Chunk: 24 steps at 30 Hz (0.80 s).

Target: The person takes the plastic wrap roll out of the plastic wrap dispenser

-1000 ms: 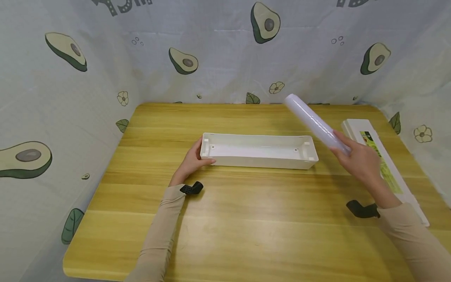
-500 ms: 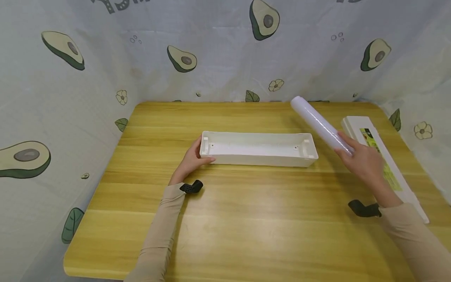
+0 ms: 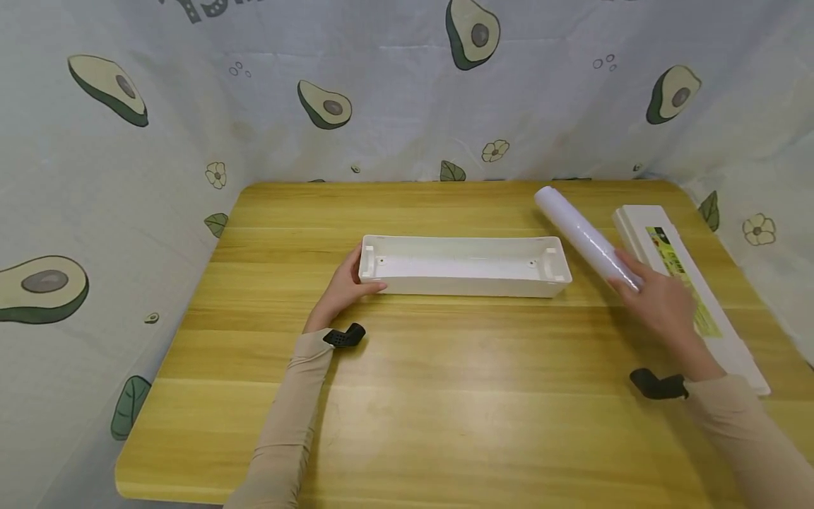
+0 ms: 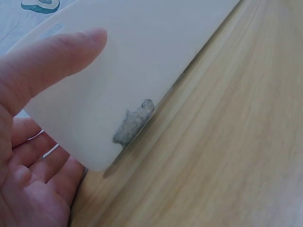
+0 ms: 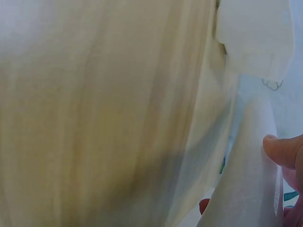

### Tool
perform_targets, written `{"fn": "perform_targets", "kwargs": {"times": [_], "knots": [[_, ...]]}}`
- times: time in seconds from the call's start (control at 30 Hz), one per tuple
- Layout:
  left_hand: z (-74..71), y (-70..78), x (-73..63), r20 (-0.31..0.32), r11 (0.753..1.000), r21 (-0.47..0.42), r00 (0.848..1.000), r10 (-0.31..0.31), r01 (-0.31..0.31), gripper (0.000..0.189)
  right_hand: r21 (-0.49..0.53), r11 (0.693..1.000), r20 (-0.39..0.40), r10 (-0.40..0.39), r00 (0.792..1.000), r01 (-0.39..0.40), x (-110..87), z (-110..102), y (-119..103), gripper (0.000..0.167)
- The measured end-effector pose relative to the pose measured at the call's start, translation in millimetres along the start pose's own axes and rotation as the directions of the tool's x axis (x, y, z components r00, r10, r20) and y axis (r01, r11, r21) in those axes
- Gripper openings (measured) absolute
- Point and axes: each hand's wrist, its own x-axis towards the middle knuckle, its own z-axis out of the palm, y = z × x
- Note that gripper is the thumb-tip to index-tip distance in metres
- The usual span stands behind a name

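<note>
A long white plastic box (image 3: 464, 286), without a lid and bare inside, sits on the wooden table. My left hand (image 3: 343, 288) grips its left end, thumb along the near wall and the other fingers round the end. In the left wrist view, a grey patch (image 4: 135, 124) shows low on the box's wall. At the right, my right hand (image 3: 661, 300) holds a roll of clear plastic wrap (image 3: 588, 239) by its near end. The roll tilts up and away to the left, above the table. In the right wrist view the thumb (image 5: 279, 149) presses on the roll.
A long white plastic cover (image 3: 731, 346) with a green and yellow label (image 3: 683, 279) lies at the table's right side, partly behind my right hand. A curtain (image 3: 394, 42) printed with avocados hangs behind the wooden table (image 3: 458, 424) and along its sides.
The roll of plastic wrap has moved right and lower with my right hand. My left hand keeps its grip on the box, which stays in place. The head view has shifted slightly.
</note>
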Motion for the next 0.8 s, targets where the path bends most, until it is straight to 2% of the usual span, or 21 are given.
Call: {"fn": "perform_targets", "kwargs": {"times": [0.2,0.43,0.6,0.8], "knots": [[-0.2,-1.9,0.5,0.008,1.000,-0.018,1.000,0.007,-0.007,0.095,-0.011,0.999,0.022,0.041,0.999,-0.040,-5.2,1,3,0.057],[-2.9,-21.3,9.3,-0.005,1.000,-0.001,1.000,0.017,-0.017,0.097,-0.012,0.998,0.018,0.064,0.998,-0.064,-7.9,-1,9,0.058],[-3.2,-24.8,8.7,-0.007,0.999,0.004,0.999,0.045,-0.045,0.095,-0.021,0.997,0.039,0.074,0.997,-0.073,-8.9,-1,12,0.058],[-3.3,-25.9,8.4,0.002,0.997,-0.018,0.997,0.081,-0.081,0.095,-0.051,0.989,0.076,0.141,0.987,-0.137,-7.9,-3,15,0.061]]}}
